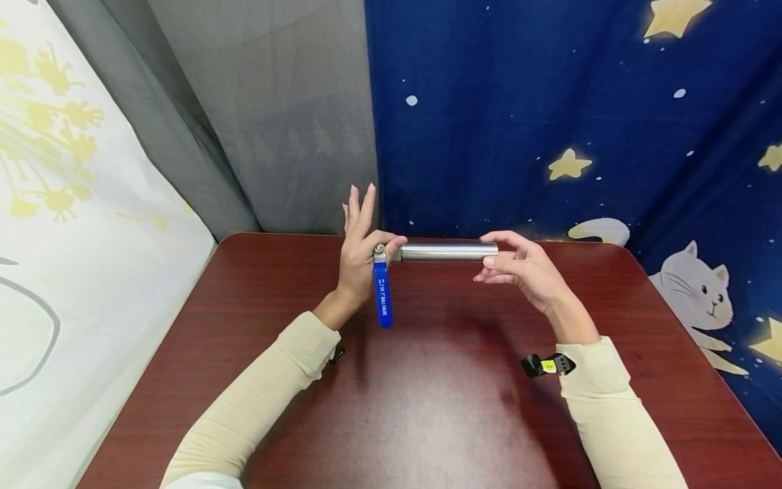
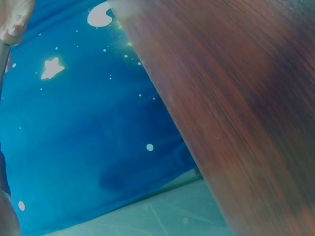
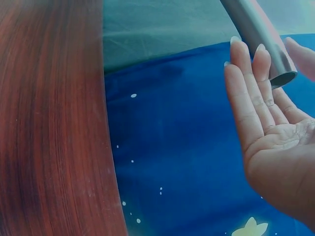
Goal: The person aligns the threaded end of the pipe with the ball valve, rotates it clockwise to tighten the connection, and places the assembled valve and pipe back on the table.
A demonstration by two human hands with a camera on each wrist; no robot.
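Note:
A ball valve (image 1: 379, 252) with a long blue lever handle (image 1: 383, 295) is held between the thumb and forefinger of my left hand (image 1: 357, 261); its other fingers point upward. From the valve, a shiny steel pipe (image 1: 449, 252) runs level to the right. My right hand (image 1: 528, 268) pinches the pipe's far end between thumb and fingertips. In the right wrist view, the pipe's open, hollow end (image 3: 284, 79) faces the right palm (image 3: 275, 142). Only slivers of a hand (image 2: 15, 22) show at the edge of the left wrist view.
Both hands are raised above a dark red wooden table (image 1: 391, 407). Behind it hang a grey curtain (image 1: 293, 122) and a blue curtain (image 1: 489, 136) with stars and a cat. White patterned cloth (image 1: 79, 272) covers the left side.

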